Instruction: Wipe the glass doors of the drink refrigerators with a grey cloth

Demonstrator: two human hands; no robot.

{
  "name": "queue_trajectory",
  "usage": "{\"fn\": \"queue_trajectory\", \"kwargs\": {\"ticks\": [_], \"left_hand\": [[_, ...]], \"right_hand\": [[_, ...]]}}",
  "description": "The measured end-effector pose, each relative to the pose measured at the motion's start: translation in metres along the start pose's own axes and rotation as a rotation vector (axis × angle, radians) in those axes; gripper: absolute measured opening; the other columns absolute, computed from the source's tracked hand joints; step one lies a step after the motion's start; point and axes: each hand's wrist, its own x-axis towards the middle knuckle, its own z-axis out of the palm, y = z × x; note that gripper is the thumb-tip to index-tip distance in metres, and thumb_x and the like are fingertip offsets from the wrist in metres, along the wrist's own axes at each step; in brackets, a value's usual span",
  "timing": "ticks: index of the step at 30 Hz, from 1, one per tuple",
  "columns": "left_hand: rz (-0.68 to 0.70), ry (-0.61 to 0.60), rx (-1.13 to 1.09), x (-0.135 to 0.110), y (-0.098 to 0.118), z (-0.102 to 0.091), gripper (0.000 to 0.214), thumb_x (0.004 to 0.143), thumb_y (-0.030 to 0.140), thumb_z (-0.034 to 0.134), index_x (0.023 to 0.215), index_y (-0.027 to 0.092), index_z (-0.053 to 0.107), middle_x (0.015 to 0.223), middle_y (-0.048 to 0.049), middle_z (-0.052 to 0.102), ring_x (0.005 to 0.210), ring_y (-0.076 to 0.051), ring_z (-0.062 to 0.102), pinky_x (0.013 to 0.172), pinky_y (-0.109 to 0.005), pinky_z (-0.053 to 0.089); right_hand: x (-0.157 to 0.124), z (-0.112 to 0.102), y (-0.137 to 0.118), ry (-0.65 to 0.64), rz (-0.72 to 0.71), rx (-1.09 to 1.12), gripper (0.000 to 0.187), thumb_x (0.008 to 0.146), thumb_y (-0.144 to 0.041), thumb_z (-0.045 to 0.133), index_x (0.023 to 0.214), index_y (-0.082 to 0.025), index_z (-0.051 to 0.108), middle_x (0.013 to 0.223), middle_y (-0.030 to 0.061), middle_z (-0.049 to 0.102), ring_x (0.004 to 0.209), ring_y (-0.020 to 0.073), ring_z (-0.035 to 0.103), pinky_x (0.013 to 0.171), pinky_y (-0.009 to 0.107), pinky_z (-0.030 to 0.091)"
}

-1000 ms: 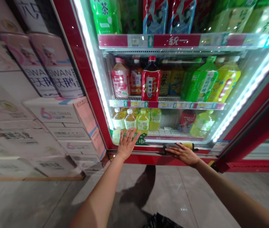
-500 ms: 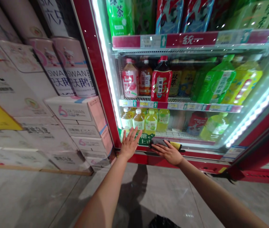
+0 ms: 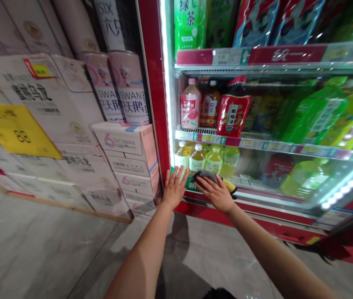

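My left hand [image 3: 175,192] rests with its fingers spread on the lower left of the red-framed drinks fridge's glass door [image 3: 184,164]. Close on its right, my right hand [image 3: 217,193] presses a folded grey and yellow cloth [image 3: 229,186] against the same glass. Much of the cloth lies under the fingers. Behind the glass, just above my hands, stands a row of small bottles of yellow-green drink [image 3: 213,161]. A green sign [image 3: 191,185] at the door's bottom is partly covered by my hands and the cloth.
Stacked cartons [image 3: 123,143] and tall pink cans [image 3: 132,93] stand left of the fridge, with a yellow price sign [image 3: 20,133] on them. Shelves inside hold larger bottles, such as a red one [image 3: 232,114]. Grey floor tiles [image 3: 101,245] lie below, with a black object [image 3: 218,293] at the bottom edge.
My right hand has slid the cloth left along the lower glass, closer to my left hand. My left hand stays near the door's lower left corner. The view has turned left.
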Motion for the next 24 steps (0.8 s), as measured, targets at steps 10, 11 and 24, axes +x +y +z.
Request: {"fn": "queue_trajectory", "kwargs": {"ticks": [10,11,24], "left_hand": [[-0.065,-0.028,-0.011,-0.029,-0.026,0.01,0.086,0.089,0.018,0.058,0.164,0.019,0.016,0.17,-0.0107,0.024,0.158,-0.027,0.017,0.129,-0.051,0.019],[-0.074,-0.03,-0.012,-0.032,-0.027,0.012,0.085,0.089,0.017,0.056,0.164,0.019,0.016,0.17,-0.0108,0.024,0.158,-0.027,0.017,0.129,-0.05,0.02],[-0.068,0.04,0.071,-0.062,-0.04,0.022,0.085,0.086,0.001,0.044,0.164,0.013,0.011,0.169,-0.0117,0.025,0.158,-0.025,0.019,0.127,-0.045,0.029]], "right_hand": [[-0.017,-0.013,0.021,-0.041,-0.075,0.031,0.046,0.102,-0.02,0.047,0.146,-0.032,0.055,0.157,-0.0001,0.049,0.143,0.0197,0.046,0.129,0.045,0.011],[-0.002,-0.018,0.021,-0.03,0.0,0.006,0.05,0.101,-0.019,0.048,0.149,-0.033,0.051,0.159,0.0006,0.047,0.144,0.0217,0.045,0.129,0.048,0.011],[0.013,0.021,-0.032,-0.074,-0.162,0.082,0.051,0.099,-0.014,0.046,0.147,-0.028,0.054,0.157,0.0005,0.05,0.14,0.018,0.049,0.129,0.044,0.01]]}}
